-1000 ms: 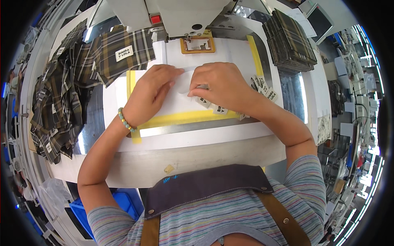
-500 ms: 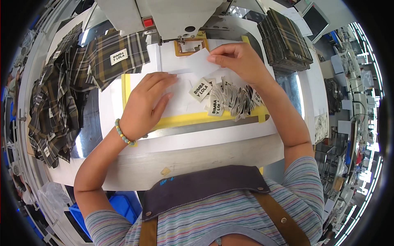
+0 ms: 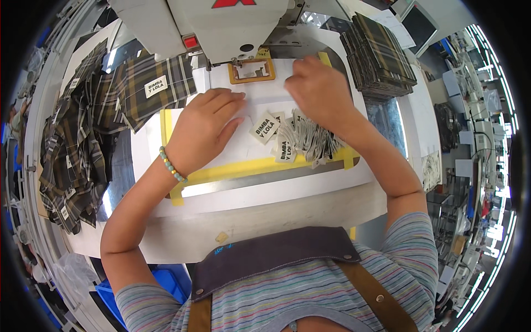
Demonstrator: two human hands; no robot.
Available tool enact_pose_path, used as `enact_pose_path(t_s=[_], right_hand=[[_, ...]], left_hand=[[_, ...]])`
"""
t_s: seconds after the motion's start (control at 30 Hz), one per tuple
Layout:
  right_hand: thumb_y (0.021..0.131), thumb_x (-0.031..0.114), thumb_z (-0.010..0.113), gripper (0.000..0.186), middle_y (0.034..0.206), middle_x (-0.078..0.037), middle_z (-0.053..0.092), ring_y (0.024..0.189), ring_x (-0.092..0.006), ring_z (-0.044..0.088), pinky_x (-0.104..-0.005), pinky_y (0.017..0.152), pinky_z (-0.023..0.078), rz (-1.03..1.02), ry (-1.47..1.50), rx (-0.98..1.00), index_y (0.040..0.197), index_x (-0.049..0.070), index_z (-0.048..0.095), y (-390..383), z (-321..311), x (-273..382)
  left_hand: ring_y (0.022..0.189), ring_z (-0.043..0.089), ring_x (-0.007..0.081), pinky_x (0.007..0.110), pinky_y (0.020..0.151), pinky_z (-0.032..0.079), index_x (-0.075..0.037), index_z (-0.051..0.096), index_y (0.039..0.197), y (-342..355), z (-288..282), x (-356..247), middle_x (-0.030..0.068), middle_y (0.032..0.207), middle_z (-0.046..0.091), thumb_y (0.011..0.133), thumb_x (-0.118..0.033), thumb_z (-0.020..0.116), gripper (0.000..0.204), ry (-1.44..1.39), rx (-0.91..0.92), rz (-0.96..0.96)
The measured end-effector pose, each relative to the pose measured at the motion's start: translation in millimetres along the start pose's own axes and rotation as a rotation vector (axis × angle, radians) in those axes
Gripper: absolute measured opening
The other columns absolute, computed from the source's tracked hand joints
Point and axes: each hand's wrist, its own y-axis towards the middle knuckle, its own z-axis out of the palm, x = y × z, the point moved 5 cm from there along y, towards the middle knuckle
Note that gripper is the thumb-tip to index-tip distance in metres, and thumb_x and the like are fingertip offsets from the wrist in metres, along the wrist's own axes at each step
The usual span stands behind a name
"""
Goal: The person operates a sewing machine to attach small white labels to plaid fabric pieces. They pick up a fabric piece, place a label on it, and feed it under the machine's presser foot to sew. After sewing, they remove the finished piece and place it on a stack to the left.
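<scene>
My left hand [image 3: 206,124] rests on the white sheet [image 3: 221,157], fingers stretched out and the thumb apart, holding nothing. Above the right part of that sheet is my right hand [image 3: 323,94], its fingers curled in and a little blurred. Whatever may be between them is hidden. Just below and left of it lies a heap of small folded fabric labels [image 3: 310,135], with a loose printed cream label [image 3: 264,128] at its left end. An orange-brown frame [image 3: 251,80] sits beneath the sewing machine head [image 3: 235,33], beyond both hands.
Plaid fabric pieces with labels [image 3: 124,102] spread over the left side. A stack of plaid pieces [image 3: 384,55] stands at the back right. Yellow tape [image 3: 238,170] edges the white sheet. A blue bin [image 3: 163,285] is below the table at left.
The white slip that my right hand held over the sheet no longer shows. That hand has turned, its fingers curling inward. My left hand stays nearly in place.
</scene>
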Motion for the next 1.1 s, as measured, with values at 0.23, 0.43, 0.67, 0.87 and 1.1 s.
enact_pose_path(t_s=[0.23,0.43,0.67,0.87,1.1], right_hand=[[0.073,0.011,0.072,0.009,0.08,0.002,0.062,0.081,-0.0157,0.064,-0.0313,0.065,0.053,-0.37,-0.082,-0.125,0.081,0.008,0.072,13.2,12.2,30.9],[0.072,0.011,0.073,0.01,0.08,0.001,0.062,0.082,-0.0164,0.064,-0.0307,0.068,0.053,-0.51,-0.09,-0.155,0.082,0.008,0.072,26.2,34.0,37.7],[0.071,0.012,0.072,0.008,0.079,0.0,0.061,0.08,-0.0175,0.064,-0.0318,0.067,0.053,-0.365,-0.062,-0.024,0.078,0.009,0.069,13.7,22.8,29.6],[0.069,0.013,0.071,0.012,0.077,0.0,0.06,0.077,-0.0172,0.063,-0.0309,0.064,0.052,-0.214,-0.181,-0.067,0.081,0.009,0.069,0.1,17.9,14.9],[0.073,0.011,0.073,0.022,0.081,0.001,0.064,0.081,-0.0152,0.066,-0.0298,0.066,0.053,-0.442,-0.118,-0.133,0.093,0.005,0.076,6.7,24.9,22.4]], left_hand=[[0.138,0.059,0.0386,0.049,0.113,0.047,-0.001,0.07,0.132,-2.9,10.3,3.2,0.0111,0.142,0.07,0.093,-0.008,0.076,0.04,0.139,-0.003,0.016],[0.138,0.059,0.0384,0.049,0.113,0.047,-0.001,0.068,0.136,-1.5,16.0,8.9,0.012,0.143,0.069,0.096,-0.01,0.073,0.042,0.082,-0.036,-0.002],[0.14,0.057,0.0376,0.048,0.114,0.047,-0.003,0.065,0.138,-3.8,20.6,10.4,0.0118,0.144,0.068,0.097,-0.013,0.073,0.043,0.076,-0.003,0.002],[0.141,0.056,0.0375,0.048,0.115,0.047,-0.004,0.066,0.137,-3.0,20.1,11.6,0.0112,0.146,0.067,0.097,-0.014,0.074,0.042,0.06,-0.001,-0.006],[0.142,0.055,0.038,0.048,0.116,0.046,-0.004,0.064,0.141,-3.0,18.7,10.8,0.0119,0.15,0.064,0.097,-0.012,0.072,0.045,0.032,-0.004,-0.004]])
